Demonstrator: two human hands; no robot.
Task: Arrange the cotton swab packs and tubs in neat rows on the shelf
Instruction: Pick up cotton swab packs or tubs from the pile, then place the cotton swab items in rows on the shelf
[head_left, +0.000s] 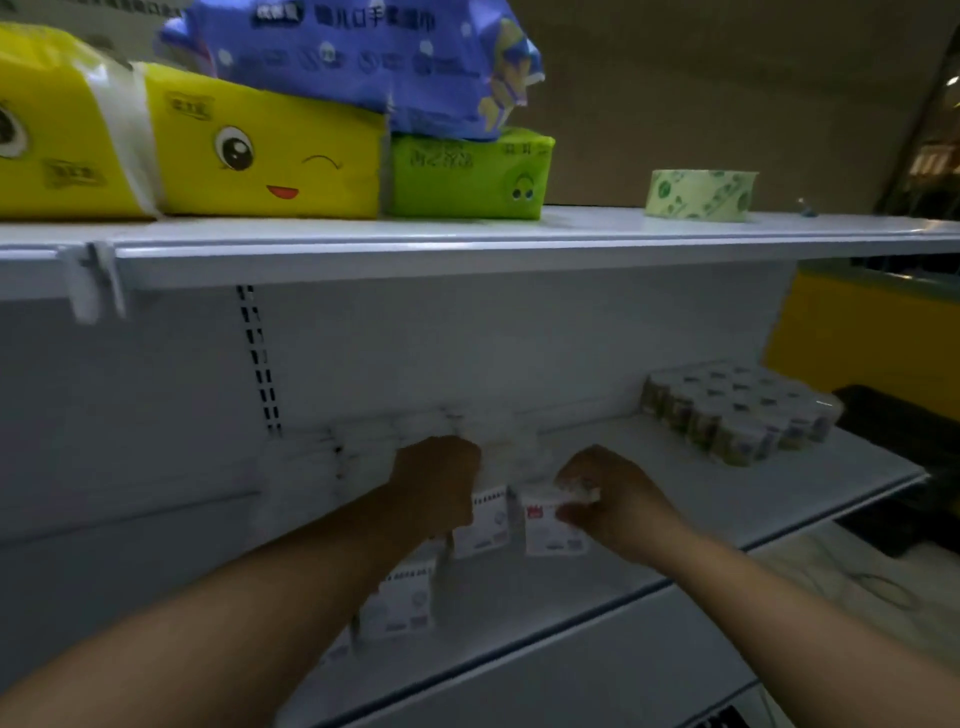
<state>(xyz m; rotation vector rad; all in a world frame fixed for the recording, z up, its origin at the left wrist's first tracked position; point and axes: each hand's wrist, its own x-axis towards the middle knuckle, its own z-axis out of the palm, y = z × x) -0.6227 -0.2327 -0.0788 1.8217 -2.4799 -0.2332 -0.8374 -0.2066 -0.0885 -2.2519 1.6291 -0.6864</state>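
— What are the hands holding?
— The right hand (608, 499) pinches the top of a white-labelled clear plastic cotton swab pack (551, 527). The left hand (436, 483) curls round a matching pack (489, 519) just beside it. Both packs are on the white metal shelf (717, 488).
— Around them?
— A third pack (402, 603) sits at seven o'clock and the block of clear round tubs (743, 410) at two o'clock.

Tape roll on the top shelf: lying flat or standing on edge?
Lying flat. The tape roll rests on its round side on the top shelf, printed band facing the camera.
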